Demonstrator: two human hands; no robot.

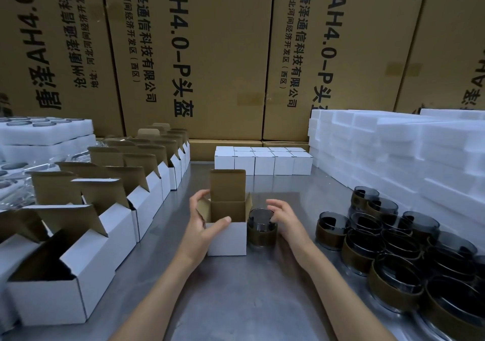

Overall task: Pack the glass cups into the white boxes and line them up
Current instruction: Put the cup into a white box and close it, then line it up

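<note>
Landmark: the open white box (227,238) at the middle of the steel table (236,288); we place everything else from it.
Left hand (203,222): we hold the open white box, thumb hooked over its near rim and fingers curled round its left flap.
Right hand (284,218): fingers loosely curved around the far and right side of the glass cup (262,229); we cannot tell whether they touch it yet.
Glass cup: upright on the table, touching or just beside the landmark's right wall, a brown sleeve around its body.
Landmark contents: nothing visible inside; lid flap stands up.
Done so far: a block of closed white boxes (263,161) lined up behind the landmark, near the big cartons (210,52).
Still to pack: a cluster of sleeved cups (388,241) to the landmark's right.
Boxes waiting: rows of open empty boxes (110,209) to the landmark's left.
Also present: white foam stacks (393,146) right and behind.
Our judgement: early to midway; cup insertion is next.
</note>
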